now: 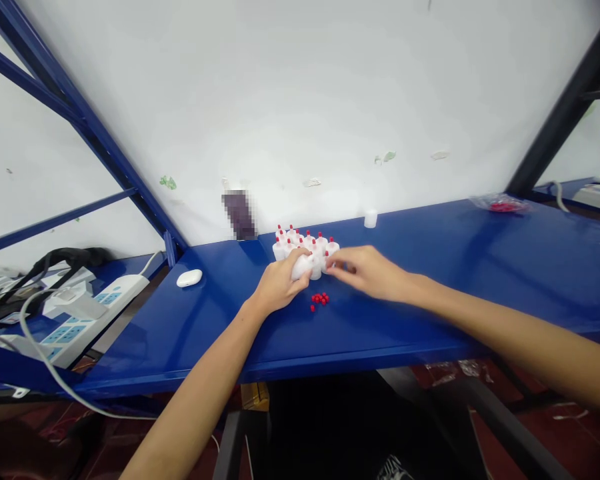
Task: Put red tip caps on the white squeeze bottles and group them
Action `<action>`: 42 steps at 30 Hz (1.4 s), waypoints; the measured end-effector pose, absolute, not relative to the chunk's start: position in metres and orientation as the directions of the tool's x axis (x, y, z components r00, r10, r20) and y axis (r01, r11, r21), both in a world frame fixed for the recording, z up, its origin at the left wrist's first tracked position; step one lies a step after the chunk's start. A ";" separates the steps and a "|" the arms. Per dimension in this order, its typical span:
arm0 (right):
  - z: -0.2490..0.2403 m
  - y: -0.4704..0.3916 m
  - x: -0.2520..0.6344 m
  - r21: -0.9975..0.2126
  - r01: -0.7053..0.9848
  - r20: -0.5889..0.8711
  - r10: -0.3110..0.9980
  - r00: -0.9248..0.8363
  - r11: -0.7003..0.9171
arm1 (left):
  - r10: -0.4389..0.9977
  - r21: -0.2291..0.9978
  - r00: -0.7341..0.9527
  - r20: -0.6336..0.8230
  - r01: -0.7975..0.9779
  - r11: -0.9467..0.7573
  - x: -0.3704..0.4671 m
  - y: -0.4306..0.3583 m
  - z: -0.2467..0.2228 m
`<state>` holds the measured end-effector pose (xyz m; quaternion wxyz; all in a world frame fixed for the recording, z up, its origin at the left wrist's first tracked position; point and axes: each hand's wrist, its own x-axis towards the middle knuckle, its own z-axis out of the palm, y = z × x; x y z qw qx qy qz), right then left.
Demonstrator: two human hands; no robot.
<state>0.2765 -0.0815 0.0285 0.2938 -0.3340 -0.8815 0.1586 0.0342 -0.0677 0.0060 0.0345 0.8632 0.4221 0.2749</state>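
My left hand is wrapped around a small white bottle, which tilts to the right over the blue table. Just right of it, my right hand has its thumb and fingers curled into a pinch. What lies between those fingertips, if anything, is too small to make out. Behind both hands stands a cluster of white bottles with red caps, partly covered by the left hand. A loose pile of small red caps lies on the tabletop in front of the hands.
Against the wall on the blue table stands a white cup-like container. A white rounded case lies at the left. A clear plastic bag with red contents sits far right. Power strips and cables are beyond the left edge.
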 end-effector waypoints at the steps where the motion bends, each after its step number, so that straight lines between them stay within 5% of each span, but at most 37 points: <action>1: 0.032 -0.081 0.276 -0.576 0.467 0.440 0.736 -0.514 0.671 | 0.746 0.288 0.500 0.441 0.708 -0.645 0.034 -0.068 0.006; 4: 0.041 -0.082 0.271 -0.758 0.357 0.427 0.829 -0.362 0.546 | 0.739 0.276 0.513 0.437 0.706 -0.653 0.035 -0.068 0.006; 9: 0.045 -0.086 0.260 -0.773 0.349 0.403 0.835 -0.375 0.530 | 0.724 0.276 0.527 0.445 0.688 -0.671 0.034 -0.067 0.006; 12: 0.046 -0.082 0.260 -0.711 0.394 0.403 0.796 -0.451 0.583 | 0.714 0.277 0.535 0.452 0.677 -0.682 0.032 -0.067 0.006; 18: 0.057 -0.073 0.263 -0.295 0.460 0.432 0.546 -0.718 0.838 | 0.663 0.283 0.544 0.514 0.622 -0.730 0.035 -0.071 0.006; 22: 0.060 -0.070 0.262 -0.318 0.464 0.398 0.561 -0.726 0.827 | 0.647 0.266 0.523 0.554 0.625 -0.734 0.039 -0.072 0.008; 31: 0.041 -0.069 0.252 -0.576 0.387 0.340 0.642 -0.687 0.720 | 0.722 0.149 0.563 0.402 0.738 -0.659 0.036 -0.076 0.018; 35: 0.050 -0.063 0.259 -0.529 0.420 0.338 0.638 -0.692 0.737 | 0.716 0.179 0.568 0.406 0.719 -0.672 0.031 -0.071 0.016; 39: 0.075 -0.048 0.277 -0.471 0.599 0.389 0.762 -0.518 0.648 | 0.721 0.220 0.495 0.485 0.729 -0.649 0.020 -0.061 0.012; 42: 0.083 -0.038 0.281 -0.350 0.705 0.267 0.787 -0.556 0.617 | 0.756 0.257 0.400 0.518 0.770 -0.584 0.013 -0.058 0.011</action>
